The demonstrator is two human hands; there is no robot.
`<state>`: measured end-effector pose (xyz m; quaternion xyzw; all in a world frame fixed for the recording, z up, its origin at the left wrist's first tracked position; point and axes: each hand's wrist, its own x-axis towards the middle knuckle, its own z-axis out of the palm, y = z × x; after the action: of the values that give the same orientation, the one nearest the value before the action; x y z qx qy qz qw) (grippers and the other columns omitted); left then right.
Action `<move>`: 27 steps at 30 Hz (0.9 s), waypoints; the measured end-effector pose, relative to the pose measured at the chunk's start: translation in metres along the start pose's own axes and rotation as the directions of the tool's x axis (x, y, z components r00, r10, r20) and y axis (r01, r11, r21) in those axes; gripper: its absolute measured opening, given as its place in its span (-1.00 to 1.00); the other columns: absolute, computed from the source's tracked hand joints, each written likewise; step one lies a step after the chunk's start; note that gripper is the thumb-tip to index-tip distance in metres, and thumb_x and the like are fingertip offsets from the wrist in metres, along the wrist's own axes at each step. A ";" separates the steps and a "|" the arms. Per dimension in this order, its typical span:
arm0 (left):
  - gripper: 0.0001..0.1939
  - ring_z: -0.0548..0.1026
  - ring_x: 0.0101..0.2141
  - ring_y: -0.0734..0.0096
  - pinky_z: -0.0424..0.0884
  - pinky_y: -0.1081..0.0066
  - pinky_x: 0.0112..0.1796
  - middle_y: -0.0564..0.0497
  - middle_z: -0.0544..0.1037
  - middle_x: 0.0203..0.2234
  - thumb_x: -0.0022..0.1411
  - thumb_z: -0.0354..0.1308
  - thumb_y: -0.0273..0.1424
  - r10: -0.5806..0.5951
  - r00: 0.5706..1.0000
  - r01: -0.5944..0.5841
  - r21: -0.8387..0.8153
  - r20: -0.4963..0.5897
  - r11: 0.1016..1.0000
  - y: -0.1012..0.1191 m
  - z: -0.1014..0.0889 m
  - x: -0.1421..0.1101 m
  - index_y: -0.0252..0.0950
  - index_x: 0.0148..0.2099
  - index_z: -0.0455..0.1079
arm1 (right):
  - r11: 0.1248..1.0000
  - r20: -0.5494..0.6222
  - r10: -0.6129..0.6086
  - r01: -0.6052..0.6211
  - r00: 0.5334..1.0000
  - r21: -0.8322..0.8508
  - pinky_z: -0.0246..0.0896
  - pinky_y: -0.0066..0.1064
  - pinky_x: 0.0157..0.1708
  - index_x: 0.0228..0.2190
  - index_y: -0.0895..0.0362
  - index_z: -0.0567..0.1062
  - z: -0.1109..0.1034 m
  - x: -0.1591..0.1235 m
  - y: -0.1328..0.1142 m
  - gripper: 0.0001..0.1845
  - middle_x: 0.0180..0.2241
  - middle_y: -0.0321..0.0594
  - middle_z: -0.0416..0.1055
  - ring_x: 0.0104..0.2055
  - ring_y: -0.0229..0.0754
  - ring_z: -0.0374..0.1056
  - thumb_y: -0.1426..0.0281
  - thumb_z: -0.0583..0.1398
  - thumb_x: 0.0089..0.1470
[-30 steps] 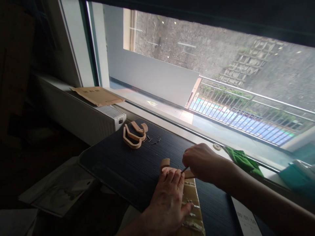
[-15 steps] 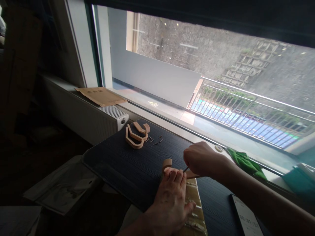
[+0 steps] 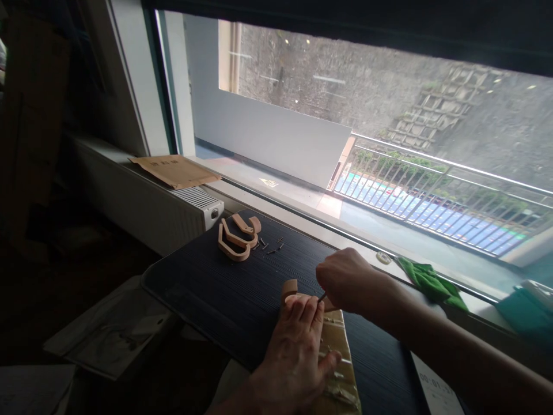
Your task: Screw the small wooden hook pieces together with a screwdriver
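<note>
The right hand point(image 3: 343, 279) has edged toward the left hand point(image 3: 296, 340), fingers curled around a thin tool point(image 3: 322, 297); the left's fingers lie flat over a wooden hook point(image 3: 289, 287) on a taped block point(image 3: 339, 340) near the counter's point(image 3: 199, 276) front edge.

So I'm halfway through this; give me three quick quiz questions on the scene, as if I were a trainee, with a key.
1. Multiple choice: what does the right hand grip?
A) a green cloth
B) a thin tool
C) a phone

2. True or false: the left hand lies palm down over the yellow-brown block.

3. Short answer: what lies on top of the white radiator?

Key: 1 B; 2 true; 3 the brown envelope.
</note>
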<state>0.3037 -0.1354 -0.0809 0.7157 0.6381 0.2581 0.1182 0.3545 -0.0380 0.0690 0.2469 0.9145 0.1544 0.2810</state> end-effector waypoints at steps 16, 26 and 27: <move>-0.31 0.02 0.20 0.11 -0.15 0.16 0.22 -0.13 0.15 0.22 0.28 -0.09 -0.01 0.028 1.000 -0.028 -0.001 0.006 1.000 0.000 -0.003 0.001 -0.35 0.29 0.05 | 0.967 -0.054 0.046 -0.031 0.997 0.254 0.08 -0.44 -0.50 -0.32 0.09 0.55 -0.002 -0.025 0.020 -0.71 -0.38 -0.15 0.51 -0.37 -0.17 0.39 0.60 0.15 -0.08; -0.31 0.03 0.19 0.09 -0.14 0.16 0.22 -0.13 0.16 0.21 0.24 0.02 -0.08 0.025 1.000 -0.025 0.041 -0.006 0.999 -0.001 -0.001 0.002 -0.35 0.29 0.06 | 0.969 -0.097 0.039 -0.013 0.994 0.247 0.03 -0.41 -0.53 -0.48 0.16 0.56 0.005 -0.012 0.020 -0.78 -0.50 -0.14 0.48 -0.47 -0.18 0.35 0.41 0.12 0.04; -0.31 0.03 0.19 0.09 -0.13 0.16 0.22 -0.13 0.16 0.21 0.24 0.02 -0.08 0.029 1.000 -0.029 0.042 -0.011 0.999 -0.002 -0.001 0.001 -0.35 0.29 0.05 | 0.967 -0.090 0.050 -0.026 0.995 0.253 0.03 -0.41 -0.53 -0.43 0.16 0.57 0.005 -0.012 0.020 -0.79 -0.47 -0.15 0.49 -0.45 -0.17 0.36 0.37 0.13 0.03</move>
<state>0.3018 -0.1341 -0.0805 0.7256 0.6337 0.2506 0.0956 0.3734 -0.0267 0.0788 0.2904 0.9342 0.0544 0.2002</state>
